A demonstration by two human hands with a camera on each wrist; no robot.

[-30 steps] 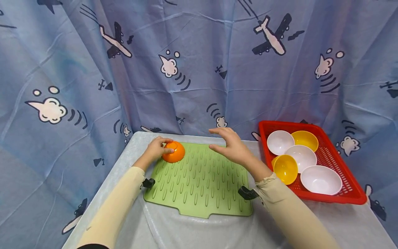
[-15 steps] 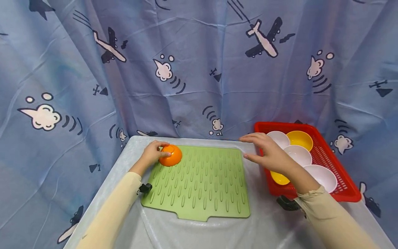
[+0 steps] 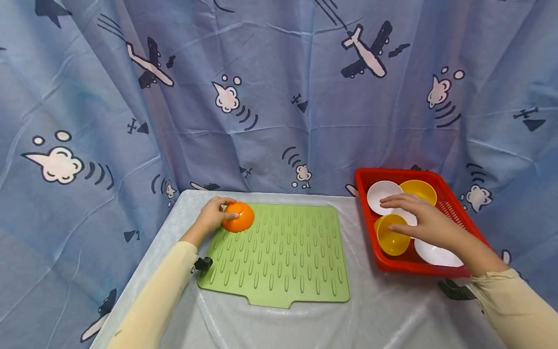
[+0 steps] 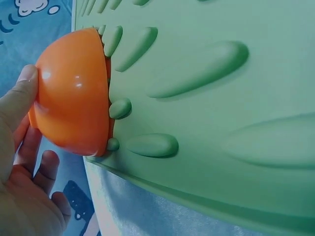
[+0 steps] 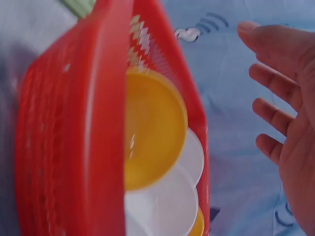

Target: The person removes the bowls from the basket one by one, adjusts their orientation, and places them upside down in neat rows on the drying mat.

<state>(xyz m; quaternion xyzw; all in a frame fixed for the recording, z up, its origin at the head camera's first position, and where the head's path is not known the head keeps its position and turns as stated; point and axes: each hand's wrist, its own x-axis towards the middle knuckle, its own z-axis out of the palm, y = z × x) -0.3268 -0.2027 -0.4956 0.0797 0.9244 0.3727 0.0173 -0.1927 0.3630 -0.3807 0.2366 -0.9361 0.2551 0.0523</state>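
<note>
An orange bowl (image 3: 246,220) lies upside down on the far left corner of a green ridged mat (image 3: 283,257). My left hand (image 3: 212,214) pinches this bowl near its foot, thumb on one side and fingers on the other. In the left wrist view the bowl's rim (image 4: 103,93) sits against the mat's ridges. Over a red basket (image 3: 418,268) at the right, my right hand (image 3: 429,223) hovers with fingers spread and nothing in them. Its thumb overlaps a yellow bowl (image 3: 391,245) in the head view. The right wrist view shows the hand (image 5: 295,103) apart from the bowls.
White bowls, including one at the back (image 3: 378,195) and one at the front (image 3: 437,254), share the basket with another yellow bowl (image 3: 422,189). A grey-white cloth (image 3: 314,325) covers the table. Behind it hangs a blue curtain (image 3: 261,160) with airplane prints.
My right hand has moved right, from above the mat to over the red basket. The left hand has stayed on the orange bowl. The head view has shifted slightly.
</note>
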